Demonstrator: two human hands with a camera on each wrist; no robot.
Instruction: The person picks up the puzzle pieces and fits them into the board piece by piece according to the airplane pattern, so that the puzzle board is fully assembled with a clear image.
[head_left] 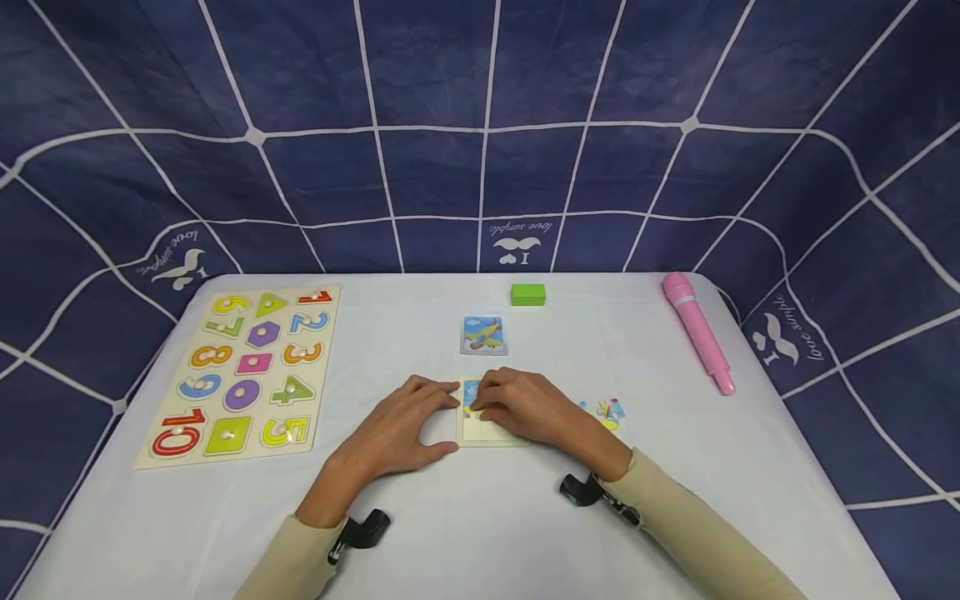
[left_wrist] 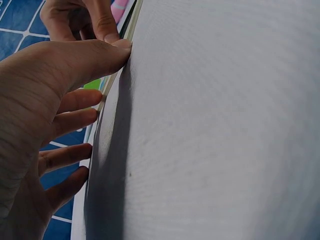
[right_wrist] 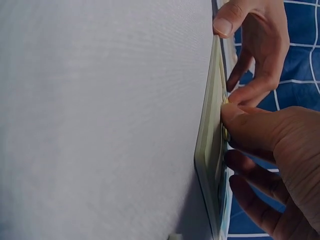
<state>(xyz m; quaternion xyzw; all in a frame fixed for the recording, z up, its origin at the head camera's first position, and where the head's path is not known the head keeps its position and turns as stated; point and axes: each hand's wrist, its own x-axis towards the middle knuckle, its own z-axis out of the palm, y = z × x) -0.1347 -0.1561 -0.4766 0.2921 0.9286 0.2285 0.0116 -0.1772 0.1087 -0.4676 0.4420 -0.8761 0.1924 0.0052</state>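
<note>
While beneath right hand [head_left: 525, 406], fingertips tight on a piece [right_wrist: 226, 133], puzzle board [head_left: 482, 430] also against left hand [head_left: 401, 425], fingers loosely apart.

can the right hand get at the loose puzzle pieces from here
Probably yes: no obstacle shows between the right hand and the loose pieces, though it is busy at the puzzle board.

The head view is evenly bright, both wrist views dimmer with shadows.
</note>
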